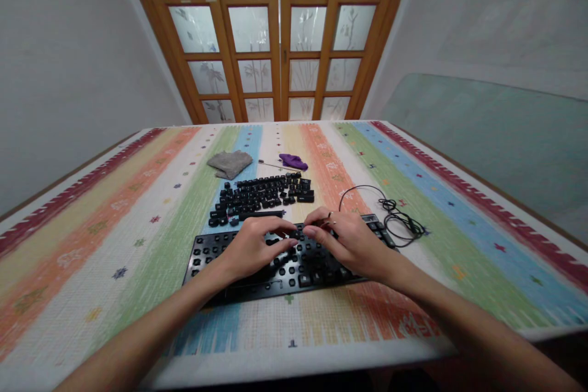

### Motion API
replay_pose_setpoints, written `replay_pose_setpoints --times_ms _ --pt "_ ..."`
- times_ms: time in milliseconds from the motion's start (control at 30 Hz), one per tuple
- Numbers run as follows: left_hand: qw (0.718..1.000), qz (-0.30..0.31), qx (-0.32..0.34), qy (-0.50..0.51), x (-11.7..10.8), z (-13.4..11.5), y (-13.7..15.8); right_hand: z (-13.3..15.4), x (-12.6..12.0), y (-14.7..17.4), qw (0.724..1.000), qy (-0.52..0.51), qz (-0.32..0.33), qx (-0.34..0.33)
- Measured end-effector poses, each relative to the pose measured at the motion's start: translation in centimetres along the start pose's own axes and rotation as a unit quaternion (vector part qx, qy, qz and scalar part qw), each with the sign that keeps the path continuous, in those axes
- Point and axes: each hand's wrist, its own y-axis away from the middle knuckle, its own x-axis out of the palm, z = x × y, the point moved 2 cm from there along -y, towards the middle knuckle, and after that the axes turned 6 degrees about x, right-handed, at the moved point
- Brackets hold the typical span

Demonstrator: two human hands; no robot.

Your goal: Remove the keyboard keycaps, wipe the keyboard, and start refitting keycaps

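A black keyboard [271, 289] lies near the front of the table. Bare switches show over its left and middle; keycaps sit on part of its right side. My left hand [257, 245] is over the middle of the keyboard, thumb and fingertips drawn together at a dark spot too small to make out. Close beside it, my right hand [346, 239] wears a ring and has its thumb and fingers pinched at the keyboard's upper edge. Whatever is between those fingertips is hidden. Behind the keyboard, loose black keycaps [264, 192] are laid out in rows, with a long spacebar keycap [261, 215] nearest.
A grey cloth [229, 163], a thin brush [275, 165] and a purple cloth [293, 162] lie beyond the keycaps. The coiled black cable [404, 225] rests to the right. A striped tablecloth [151, 269] covers the table; glazed wooden doors [280, 37] stand behind.
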Motion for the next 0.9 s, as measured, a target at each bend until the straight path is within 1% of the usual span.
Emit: replay_pose_setpoints --times_ms 100,200,300,400,500,667,733,833,900 --pt "0.997 0.014 0.056 -0.051 -0.3 0.3 -0.6 -0.3 -0.1 0.3 1.000 0.009 -0.020 0.012" --pt "0.992 0.006 0.084 -0.095 -0.7 1.2 -1.4 -0.6 -0.2 0.9 0.998 -0.020 -0.008 0.062" --pt "0.987 0.009 0.088 -0.134 -0.6 2.7 -2.2 -0.6 0.1 1.9 0.990 -0.088 0.046 0.099" --pt "0.982 0.016 0.085 -0.170 -0.2 4.4 -2.8 -0.5 0.4 3.0 0.986 -0.106 0.083 0.103" --pt "0.978 0.024 0.077 -0.193 0.3 5.8 -3.3 -0.6 0.9 3.8 0.984 -0.110 0.087 0.108" --pt "0.969 0.036 0.070 -0.232 0.7 6.7 -3.7 -1.2 2.5 4.6 0.961 -0.198 0.080 0.178" --pt "0.967 0.039 0.071 -0.242 0.7 6.8 -3.8 -1.0 2.8 4.7 0.968 -0.173 0.073 0.165" --pt "0.966 0.043 0.074 -0.243 0.5 6.7 -3.7 -0.5 2.6 4.8 0.988 -0.088 0.056 0.112" --pt "0.966 0.046 0.073 -0.242 0.5 6.7 -3.6 -0.2 2.3 4.7 0.992 -0.066 0.055 0.095"
